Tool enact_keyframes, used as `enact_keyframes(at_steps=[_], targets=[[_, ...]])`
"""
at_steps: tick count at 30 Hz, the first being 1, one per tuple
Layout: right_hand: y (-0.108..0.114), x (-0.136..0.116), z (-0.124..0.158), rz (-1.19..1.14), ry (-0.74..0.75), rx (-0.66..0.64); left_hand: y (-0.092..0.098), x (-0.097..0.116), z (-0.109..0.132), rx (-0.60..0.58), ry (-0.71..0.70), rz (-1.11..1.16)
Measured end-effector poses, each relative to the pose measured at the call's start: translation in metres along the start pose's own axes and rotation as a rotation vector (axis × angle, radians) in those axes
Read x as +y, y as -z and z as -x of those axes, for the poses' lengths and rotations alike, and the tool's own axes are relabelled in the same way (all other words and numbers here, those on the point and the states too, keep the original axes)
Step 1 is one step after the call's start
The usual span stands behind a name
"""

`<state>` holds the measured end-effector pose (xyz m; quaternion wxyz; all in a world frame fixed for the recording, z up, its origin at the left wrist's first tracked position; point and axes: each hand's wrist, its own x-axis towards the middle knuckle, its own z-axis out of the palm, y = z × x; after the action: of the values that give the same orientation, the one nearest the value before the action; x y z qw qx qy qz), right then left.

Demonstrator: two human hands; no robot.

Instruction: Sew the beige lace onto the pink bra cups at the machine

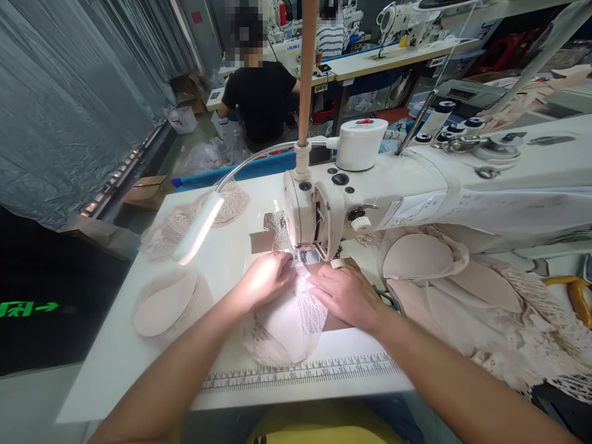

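A beige lace bra cup (282,327) lies under the presser foot of the white sewing machine (308,203), its upper end lit at the needle. Just left of the foot, my left hand (271,277) has its fingers together on the cup's upper left edge; its fingertips are partly hidden beside the machine. From the right, my right hand (346,293) grips the lace along the cup's other edge, fingers bent and close to the needle. Part of a brown plate (337,322) shows beneath that hand.
More cup pieces (166,305) lie on the left of the white table (115,370). A pile of beige lace pieces (462,283) sits at the right. A lamp (198,228) bends over the table. A printed ruler (300,372) runs along the front. A person in black (259,98) sits ahead.
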<state>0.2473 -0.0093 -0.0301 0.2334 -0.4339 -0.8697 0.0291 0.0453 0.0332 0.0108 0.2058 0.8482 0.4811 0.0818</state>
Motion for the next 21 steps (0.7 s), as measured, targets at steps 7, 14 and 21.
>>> enact_keyframes(at_steps=[7,14,21], targets=[[0.001,0.001,-0.001,-0.033,-0.014,-0.026,0.001,-0.003,-0.010,-0.162,0.031,0.421],[0.002,0.001,-0.001,-0.037,-0.001,-0.024,-0.005,-0.020,-0.006,0.317,0.145,0.575],[0.001,0.002,0.000,-0.041,-0.002,-0.017,-0.003,0.002,0.019,0.147,-0.247,0.104]])
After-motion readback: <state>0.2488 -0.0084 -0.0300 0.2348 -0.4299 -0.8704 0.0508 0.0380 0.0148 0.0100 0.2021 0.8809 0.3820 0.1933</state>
